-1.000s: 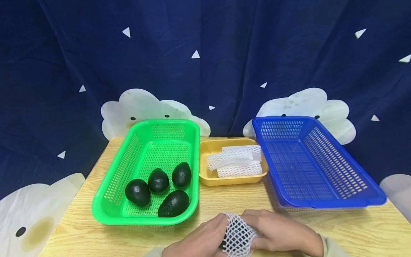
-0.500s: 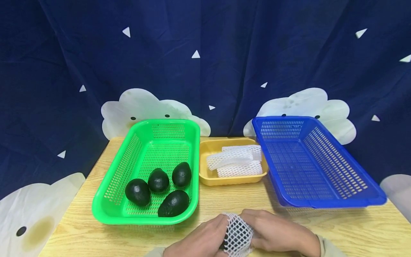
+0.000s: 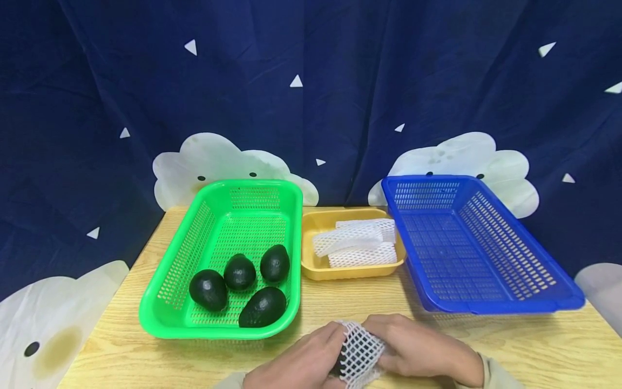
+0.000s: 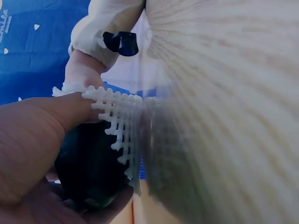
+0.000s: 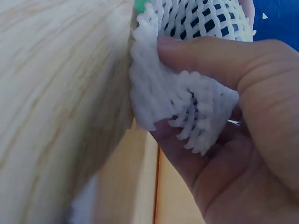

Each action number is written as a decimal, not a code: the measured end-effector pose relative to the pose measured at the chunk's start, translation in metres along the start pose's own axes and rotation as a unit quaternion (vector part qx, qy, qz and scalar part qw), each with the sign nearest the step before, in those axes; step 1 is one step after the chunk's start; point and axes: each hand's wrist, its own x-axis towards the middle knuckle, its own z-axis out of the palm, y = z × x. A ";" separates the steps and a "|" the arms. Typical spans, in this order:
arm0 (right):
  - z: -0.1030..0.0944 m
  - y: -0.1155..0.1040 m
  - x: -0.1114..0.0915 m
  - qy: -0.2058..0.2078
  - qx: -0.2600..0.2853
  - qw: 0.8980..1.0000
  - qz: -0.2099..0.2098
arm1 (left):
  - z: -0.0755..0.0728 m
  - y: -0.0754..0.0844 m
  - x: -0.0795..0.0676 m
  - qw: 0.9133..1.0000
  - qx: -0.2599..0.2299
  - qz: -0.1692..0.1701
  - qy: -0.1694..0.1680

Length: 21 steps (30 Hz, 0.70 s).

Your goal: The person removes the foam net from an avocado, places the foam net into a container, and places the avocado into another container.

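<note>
Near the front of the table, a dark avocado (image 4: pixel 88 163) sits partly inside a white foam net sleeve (image 3: pixel 360 350). My left hand (image 3: pixel 303 359) grips the avocado at its bare end, with the thumb over the sleeve's rim in the left wrist view. My right hand (image 3: pixel 418 346) pinches the sleeve from the other side. In the right wrist view the sleeve's loose end (image 5: pixel 201 107) bunches between thumb and fingers, and dark skin shows through the stretched mesh above. Much of the avocado is hidden by the net and hands.
A green basket (image 3: pixel 160 302) on the left holds several avocados (image 3: pixel 262 308). Behind the hands, a yellow tray (image 3: pixel 320 274) contains several white foam net sleeves (image 3: pixel 362 255). On the right stands a blue basket (image 3: pixel 500 307). A dark blue curtain (image 3: pixel 340 108) hangs behind the table.
Both hands stay in nearly the same place. The net sleeve has shifted slightly between them, and my right hand has moved a little up and toward the left.
</note>
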 end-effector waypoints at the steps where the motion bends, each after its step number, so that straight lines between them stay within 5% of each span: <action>1: 0.000 0.000 0.000 0.001 0.001 1.000 -0.001 | -0.001 0.000 0.000 1.000 0.006 0.002 0.001; 7: -0.001 0.002 0.000 0.001 0.001 1.000 -0.011 | -0.007 0.002 0.000 1.000 0.027 -0.004 -0.015; 21: -0.002 0.003 0.000 0.000 0.002 1.000 0.008 | -0.021 0.007 -0.003 0.998 -0.028 -0.023 -0.049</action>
